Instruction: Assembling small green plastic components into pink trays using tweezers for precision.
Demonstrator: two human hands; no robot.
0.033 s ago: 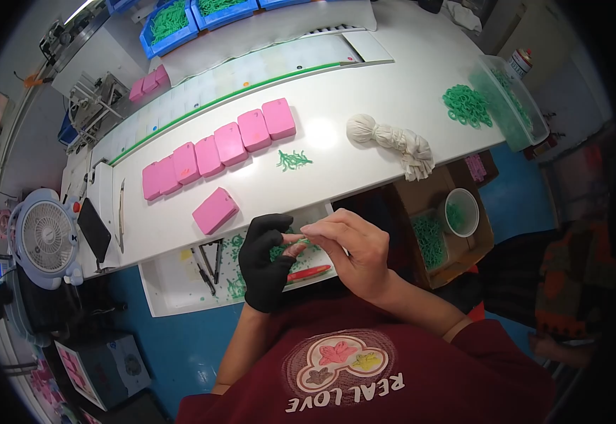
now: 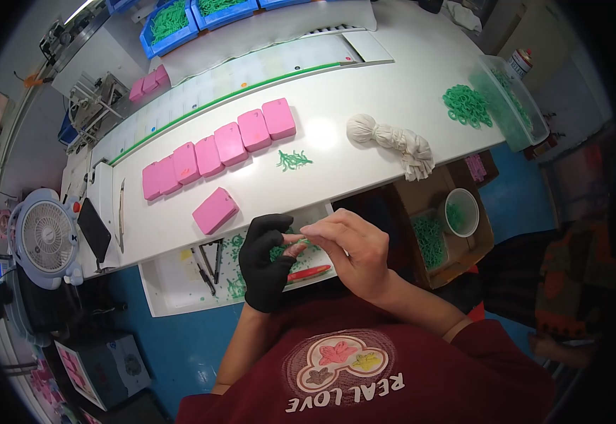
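My left hand [image 2: 265,263] wears a black glove that leaves the tips of the thumb and forefinger bare. Opposite it, my bare right hand [image 2: 356,249] is closed in a pinch. The fingertips of both hands meet over an open drawer [image 2: 174,302], around a small green piece [image 2: 304,242] that they mostly hide. Scattered green bits and a red-handled tool [image 2: 308,274] lie in the drawer below my hands. On the white table ahead are a single pink block [image 2: 215,210] and a small heap of green pieces [image 2: 294,160].
Several pink blocks [image 2: 231,143] form a slanting row on the table. To the right are a knotted white cloth [image 2: 393,138], a pile of green rings [image 2: 467,106] and a clear bin [image 2: 509,102]. A cardboard box [image 2: 456,263] holds a white cup [image 2: 461,212]. A fan [image 2: 45,237] stands left.
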